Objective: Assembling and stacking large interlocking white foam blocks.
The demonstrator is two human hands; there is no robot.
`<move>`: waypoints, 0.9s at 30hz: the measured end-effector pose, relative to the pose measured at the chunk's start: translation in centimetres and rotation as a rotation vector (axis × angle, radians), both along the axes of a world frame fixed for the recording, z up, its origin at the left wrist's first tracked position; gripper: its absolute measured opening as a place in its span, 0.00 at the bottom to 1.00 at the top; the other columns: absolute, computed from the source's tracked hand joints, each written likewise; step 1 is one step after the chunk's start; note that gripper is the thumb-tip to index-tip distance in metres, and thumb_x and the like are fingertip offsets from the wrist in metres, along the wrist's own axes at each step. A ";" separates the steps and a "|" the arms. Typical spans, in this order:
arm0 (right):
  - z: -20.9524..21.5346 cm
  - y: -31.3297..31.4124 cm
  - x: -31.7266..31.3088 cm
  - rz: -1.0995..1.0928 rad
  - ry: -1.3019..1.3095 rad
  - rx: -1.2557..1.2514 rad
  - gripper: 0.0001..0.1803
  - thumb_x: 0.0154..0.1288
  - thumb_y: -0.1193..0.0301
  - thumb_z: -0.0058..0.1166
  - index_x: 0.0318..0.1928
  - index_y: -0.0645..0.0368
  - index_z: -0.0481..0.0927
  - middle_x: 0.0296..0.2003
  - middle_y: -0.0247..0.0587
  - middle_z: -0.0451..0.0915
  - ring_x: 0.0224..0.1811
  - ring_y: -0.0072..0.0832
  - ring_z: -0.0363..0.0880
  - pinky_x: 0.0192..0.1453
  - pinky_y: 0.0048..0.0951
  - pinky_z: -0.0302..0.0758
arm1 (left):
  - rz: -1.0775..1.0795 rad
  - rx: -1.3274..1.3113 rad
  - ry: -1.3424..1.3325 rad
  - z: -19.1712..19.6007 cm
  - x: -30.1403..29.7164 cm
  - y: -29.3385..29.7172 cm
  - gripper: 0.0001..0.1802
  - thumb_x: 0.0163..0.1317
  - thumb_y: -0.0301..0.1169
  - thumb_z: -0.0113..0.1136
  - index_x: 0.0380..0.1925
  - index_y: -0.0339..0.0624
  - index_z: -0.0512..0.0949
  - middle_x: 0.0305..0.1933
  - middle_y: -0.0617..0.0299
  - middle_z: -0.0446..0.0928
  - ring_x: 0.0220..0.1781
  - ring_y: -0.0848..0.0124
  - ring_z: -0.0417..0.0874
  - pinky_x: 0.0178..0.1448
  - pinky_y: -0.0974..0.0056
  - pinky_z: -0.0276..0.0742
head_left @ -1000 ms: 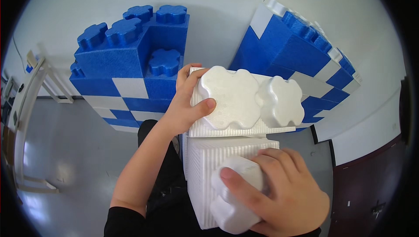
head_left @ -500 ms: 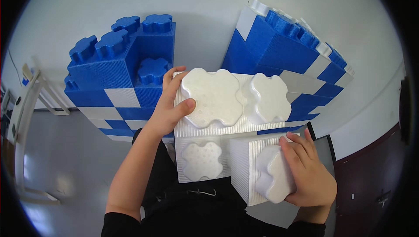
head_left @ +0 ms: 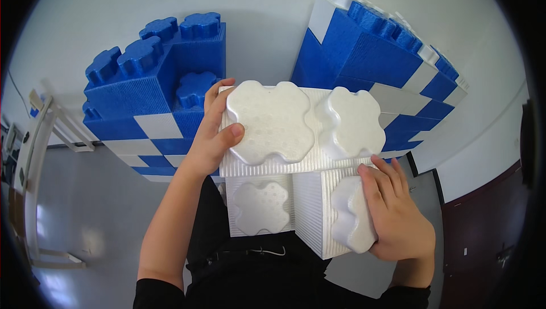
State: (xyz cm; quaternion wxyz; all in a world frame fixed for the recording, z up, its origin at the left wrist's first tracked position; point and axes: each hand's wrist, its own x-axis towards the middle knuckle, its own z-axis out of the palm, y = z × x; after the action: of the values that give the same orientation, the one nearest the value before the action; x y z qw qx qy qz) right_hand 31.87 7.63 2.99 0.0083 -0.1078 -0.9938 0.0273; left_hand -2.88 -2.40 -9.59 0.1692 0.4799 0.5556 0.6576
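Note:
I hold large white foam building blocks close to my chest. My left hand [head_left: 213, 135] grips the left end of the upper white block [head_left: 301, 133], thumb on one of its two big studs. My right hand [head_left: 392, 218] wraps around a stud on the side of the lower white block [head_left: 310, 212], which sits turned under the upper one. A third stud [head_left: 261, 206] faces me on the lower block's left face.
Two walls of big blue and white blocks stand ahead: a stepped one [head_left: 151, 93] at the left and a taller one [head_left: 387, 64] at the right. A pale wall lies behind them. A light wooden frame [head_left: 42, 138] stands at the far left, a dark door [head_left: 483, 235] at the right.
The lower block has swung round to the right, its studded side now under my right hand. The upper block has shifted slightly up and right.

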 end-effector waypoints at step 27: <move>-6.6 0.3 0.6 -0.031 0.387 -0.060 0.54 0.51 0.39 0.71 0.68 0.68 0.75 0.59 0.58 0.78 0.66 0.59 0.72 0.72 0.62 0.62 | -0.012 -0.017 0.039 -0.1 1.0 -1.5 0.55 0.55 0.67 0.64 0.76 0.41 0.69 0.82 0.38 0.46 0.87 0.39 0.46 0.85 0.34 0.47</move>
State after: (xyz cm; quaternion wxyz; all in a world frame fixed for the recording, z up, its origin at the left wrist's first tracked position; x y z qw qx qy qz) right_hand 32.44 7.90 -3.57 0.1965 -0.1162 -0.9705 0.0773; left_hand -1.84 -3.92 -9.71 0.1663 0.4943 0.5614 0.6425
